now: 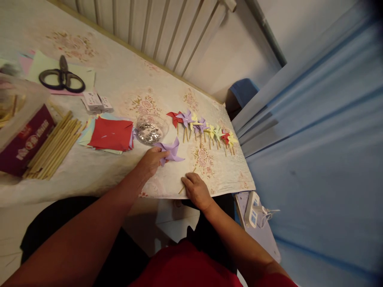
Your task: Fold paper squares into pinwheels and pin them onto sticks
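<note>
My left hand (152, 160) is closed on a purple paper pinwheel (171, 152), thumb over its middle, just above the table. No stick shows on this pinwheel. Near the front table edge, my right hand (196, 189) has its fingers closed over a thin wooden stick (182, 189), whose two ends poke out on either side. Behind my left hand stands a clear round dish (150, 130) holding small shiny metal pieces. Further right lies a row of finished-looking pinwheels on sticks, among them a red pinwheel (175, 118) and a yellow pinwheel (231, 139).
Left of the dish is a stack of cut paper squares (111, 133) with red on top. A bundle of sticks (54, 147) leans by a purple-labelled container (25, 143). Scissors (62, 77) and small boxes (95, 101) lie behind. A power strip (252, 209) sits beyond the right edge.
</note>
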Action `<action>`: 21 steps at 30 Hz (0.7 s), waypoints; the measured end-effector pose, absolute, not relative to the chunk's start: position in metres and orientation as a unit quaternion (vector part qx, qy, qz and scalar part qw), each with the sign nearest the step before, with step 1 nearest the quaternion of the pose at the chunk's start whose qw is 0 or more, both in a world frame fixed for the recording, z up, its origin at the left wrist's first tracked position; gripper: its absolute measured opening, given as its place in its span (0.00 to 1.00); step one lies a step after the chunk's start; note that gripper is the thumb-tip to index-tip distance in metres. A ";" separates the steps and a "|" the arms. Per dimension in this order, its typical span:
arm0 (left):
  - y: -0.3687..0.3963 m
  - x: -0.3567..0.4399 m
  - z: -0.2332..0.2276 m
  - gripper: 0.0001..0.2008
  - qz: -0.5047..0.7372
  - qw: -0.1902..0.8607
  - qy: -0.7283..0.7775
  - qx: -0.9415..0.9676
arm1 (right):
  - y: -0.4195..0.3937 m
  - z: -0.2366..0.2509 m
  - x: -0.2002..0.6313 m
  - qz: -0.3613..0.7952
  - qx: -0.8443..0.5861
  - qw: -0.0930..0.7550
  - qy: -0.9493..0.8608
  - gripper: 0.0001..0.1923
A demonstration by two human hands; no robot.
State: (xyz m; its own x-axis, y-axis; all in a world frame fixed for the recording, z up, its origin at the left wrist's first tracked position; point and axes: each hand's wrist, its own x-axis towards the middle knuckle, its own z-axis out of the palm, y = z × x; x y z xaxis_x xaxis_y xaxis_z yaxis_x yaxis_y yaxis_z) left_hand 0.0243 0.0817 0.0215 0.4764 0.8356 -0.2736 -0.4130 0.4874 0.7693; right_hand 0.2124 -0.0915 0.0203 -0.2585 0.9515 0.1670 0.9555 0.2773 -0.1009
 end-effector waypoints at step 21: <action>0.084 0.025 0.020 0.11 0.394 0.805 0.316 0.312 | -0.065 0.026 0.208 0.050 -0.721 0.328 -0.609 0.11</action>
State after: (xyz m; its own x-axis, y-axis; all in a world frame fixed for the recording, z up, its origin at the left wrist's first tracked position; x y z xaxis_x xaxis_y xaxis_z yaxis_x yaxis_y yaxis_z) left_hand 0.0255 0.0844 0.0195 0.4908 0.8307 -0.2628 -0.4365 0.4955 0.7510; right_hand 0.2083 -0.0649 0.0258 0.2540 0.9100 0.3277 0.8447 -0.0436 -0.5335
